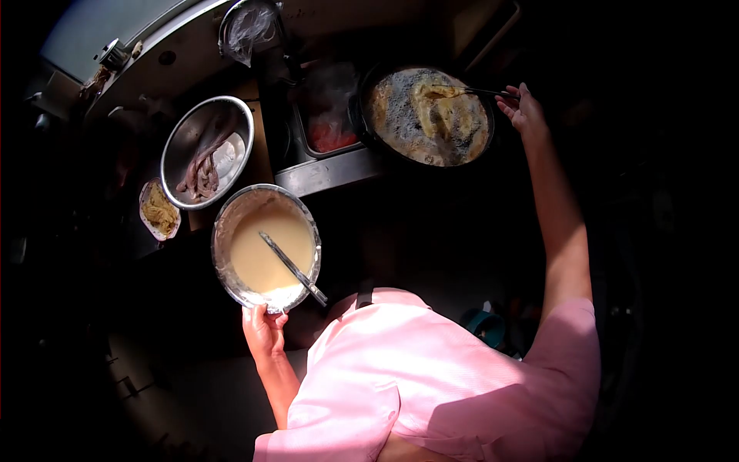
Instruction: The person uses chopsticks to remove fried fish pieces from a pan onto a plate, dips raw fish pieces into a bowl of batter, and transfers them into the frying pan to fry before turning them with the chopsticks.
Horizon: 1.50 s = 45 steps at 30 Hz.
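Observation:
My left hand (265, 331) grips the near rim of a metal bowl (218, 250) of pale, creamy batter (258, 250). A pair of dark, batter-smeared sticks (289, 262), like chopsticks, leans across the bowl and juts over its right rim. At the far right, my right hand (522, 112) has its fingers closed around a thin dark utensil (486, 92); its exact kind is unclear. The utensil's far end touches a yellow, batter-coated piece (435, 108) in a round pan (491, 138) of bubbling oil (392, 108).
Left of the stove, a steel bowl (248, 142) contains long, pinkish-grey strips (204, 173). Beside it sits a small dish of yellow food (159, 212). Steam rises around a rectangular metal tray (315, 154) with something red inside. Clear plastic (250, 35) lies at the back.

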{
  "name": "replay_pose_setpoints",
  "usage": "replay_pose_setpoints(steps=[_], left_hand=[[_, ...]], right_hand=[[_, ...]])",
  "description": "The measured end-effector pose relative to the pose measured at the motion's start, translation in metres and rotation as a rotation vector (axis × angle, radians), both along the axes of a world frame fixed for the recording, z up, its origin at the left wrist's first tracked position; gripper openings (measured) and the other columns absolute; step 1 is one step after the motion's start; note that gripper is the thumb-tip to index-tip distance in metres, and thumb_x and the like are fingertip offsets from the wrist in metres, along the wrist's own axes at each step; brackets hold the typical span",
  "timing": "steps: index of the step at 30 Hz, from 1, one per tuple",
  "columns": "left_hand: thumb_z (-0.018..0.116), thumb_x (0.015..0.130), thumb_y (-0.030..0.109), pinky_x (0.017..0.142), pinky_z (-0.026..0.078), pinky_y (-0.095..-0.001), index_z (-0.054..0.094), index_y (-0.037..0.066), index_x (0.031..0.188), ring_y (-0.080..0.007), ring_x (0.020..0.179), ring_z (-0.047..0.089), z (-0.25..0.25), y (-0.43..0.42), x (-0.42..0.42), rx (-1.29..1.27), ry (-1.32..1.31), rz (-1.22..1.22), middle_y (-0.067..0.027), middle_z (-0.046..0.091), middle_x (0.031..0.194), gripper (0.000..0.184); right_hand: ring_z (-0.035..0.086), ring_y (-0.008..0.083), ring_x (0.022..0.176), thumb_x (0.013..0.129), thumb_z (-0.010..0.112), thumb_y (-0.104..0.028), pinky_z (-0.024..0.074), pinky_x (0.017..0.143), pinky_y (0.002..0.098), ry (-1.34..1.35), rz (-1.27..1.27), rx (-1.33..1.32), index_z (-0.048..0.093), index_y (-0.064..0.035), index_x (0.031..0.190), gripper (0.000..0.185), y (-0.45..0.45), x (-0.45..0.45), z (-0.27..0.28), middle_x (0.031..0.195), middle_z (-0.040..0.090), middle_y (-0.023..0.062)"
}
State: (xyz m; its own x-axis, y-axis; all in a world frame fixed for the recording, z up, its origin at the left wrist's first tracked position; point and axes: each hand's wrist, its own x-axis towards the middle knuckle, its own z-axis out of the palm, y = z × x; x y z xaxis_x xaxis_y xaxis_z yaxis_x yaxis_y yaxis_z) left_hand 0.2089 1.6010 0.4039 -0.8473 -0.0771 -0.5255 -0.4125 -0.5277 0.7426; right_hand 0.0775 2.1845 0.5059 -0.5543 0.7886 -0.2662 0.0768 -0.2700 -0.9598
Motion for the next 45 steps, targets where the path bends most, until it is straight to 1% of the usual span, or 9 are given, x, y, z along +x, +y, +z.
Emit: replay_pose_setpoints(steps=[2, 4, 7, 10, 17, 23, 26, 34, 45], left_hand=[[0.039, 0.078, 0.004, 0.039, 0.049, -0.0235, 0.040, 0.003, 0.108, -0.0189, 0.055, 0.058, -0.003, -0.009, 0.007, 0.001, -0.002, -0.005, -0.0111, 0.056, 0.081, 0.030], [0.042, 0.075, 0.005, 0.039, 0.044, -0.0230, 0.042, 0.004, 0.105, -0.0199, 0.057, 0.055, -0.006, -0.016, 0.012, -0.011, -0.009, -0.014, -0.0090, 0.055, 0.084, 0.030], [0.042, 0.075, 0.005, 0.040, 0.044, -0.0231, 0.042, 0.005, 0.105, -0.0198, 0.057, 0.055, 0.001, -0.012, 0.016, -0.003, -0.010, 0.002, -0.0087, 0.055, 0.084, 0.030], [0.040, 0.077, 0.004, 0.038, 0.046, -0.0236, 0.041, 0.004, 0.109, -0.0188, 0.054, 0.057, 0.012, -0.007, 0.016, 0.004, -0.017, 0.039, -0.0098, 0.056, 0.081, 0.031], [0.040, 0.077, 0.004, 0.039, 0.045, -0.0234, 0.041, 0.005, 0.109, -0.0191, 0.055, 0.056, 0.020, -0.015, 0.003, -0.003, -0.010, 0.019, -0.0095, 0.056, 0.081, 0.032], [0.039, 0.077, 0.004, 0.039, 0.045, -0.0240, 0.041, 0.005, 0.109, -0.0188, 0.054, 0.056, 0.017, -0.030, -0.011, 0.007, -0.002, -0.014, -0.0094, 0.056, 0.081, 0.032], [0.039, 0.077, 0.004, 0.039, 0.045, -0.0240, 0.041, 0.005, 0.108, -0.0186, 0.054, 0.056, 0.016, -0.033, -0.016, 0.006, -0.006, -0.028, -0.0092, 0.056, 0.081, 0.032], [0.040, 0.077, 0.005, 0.039, 0.046, -0.0226, 0.042, 0.006, 0.106, -0.0138, 0.053, 0.055, 0.014, -0.040, -0.027, -0.018, -0.025, -0.018, -0.0072, 0.056, 0.081, 0.030], [0.041, 0.077, 0.006, 0.040, 0.046, -0.0237, 0.042, 0.006, 0.107, -0.0169, 0.054, 0.055, 0.008, -0.045, -0.029, -0.010, -0.023, -0.023, -0.0078, 0.056, 0.082, 0.030]], right_hand=[[0.058, 0.0279, 0.077, 0.090, 0.035, -0.036, 0.0509, 0.068, 0.0354, 0.005, -0.020, -0.010, 0.050, 0.0012, 0.098, 0.041, -0.006, 0.004, -0.001, 0.092, 0.053, 0.0187], [0.058, 0.0282, 0.077, 0.090, 0.035, -0.035, 0.0510, 0.067, 0.0355, 0.023, -0.039, -0.011, 0.050, 0.0015, 0.098, 0.040, -0.012, 0.011, 0.002, 0.092, 0.053, 0.0192], [0.057, 0.0280, 0.081, 0.090, 0.036, -0.034, 0.0513, 0.068, 0.0343, 0.014, -0.089, -0.082, 0.050, 0.0019, 0.099, 0.039, -0.009, 0.006, 0.001, 0.093, 0.052, 0.0186], [0.057, 0.0284, 0.079, 0.090, 0.037, -0.033, 0.0516, 0.067, 0.0350, 0.003, -0.078, -0.069, 0.050, 0.0019, 0.098, 0.038, 0.005, 0.001, -0.003, 0.091, 0.053, 0.0189], [0.058, 0.0287, 0.078, 0.090, 0.038, -0.033, 0.0517, 0.066, 0.0345, -0.001, -0.162, -0.084, 0.050, 0.0022, 0.097, 0.038, -0.004, -0.003, 0.009, 0.090, 0.053, 0.0196], [0.058, 0.0288, 0.076, 0.089, 0.039, -0.034, 0.0516, 0.066, 0.0351, 0.017, -0.170, -0.063, 0.050, 0.0023, 0.096, 0.039, 0.000, -0.005, 0.003, 0.089, 0.052, 0.0199], [0.056, 0.0316, 0.078, 0.090, 0.036, -0.036, 0.0494, 0.069, 0.0393, 0.020, -0.149, -0.066, 0.050, 0.0028, 0.097, 0.042, 0.008, -0.008, -0.003, 0.092, 0.052, 0.0193], [0.057, 0.0304, 0.076, 0.089, 0.037, -0.037, 0.0492, 0.068, 0.0395, 0.018, -0.178, -0.073, 0.050, 0.0013, 0.097, 0.042, 0.005, -0.013, -0.002, 0.090, 0.053, 0.0175], [0.057, 0.0296, 0.075, 0.089, 0.036, -0.038, 0.0494, 0.067, 0.0390, 0.030, -0.151, -0.041, 0.050, 0.0010, 0.098, 0.042, 0.001, -0.017, -0.002, 0.089, 0.053, 0.0167]])
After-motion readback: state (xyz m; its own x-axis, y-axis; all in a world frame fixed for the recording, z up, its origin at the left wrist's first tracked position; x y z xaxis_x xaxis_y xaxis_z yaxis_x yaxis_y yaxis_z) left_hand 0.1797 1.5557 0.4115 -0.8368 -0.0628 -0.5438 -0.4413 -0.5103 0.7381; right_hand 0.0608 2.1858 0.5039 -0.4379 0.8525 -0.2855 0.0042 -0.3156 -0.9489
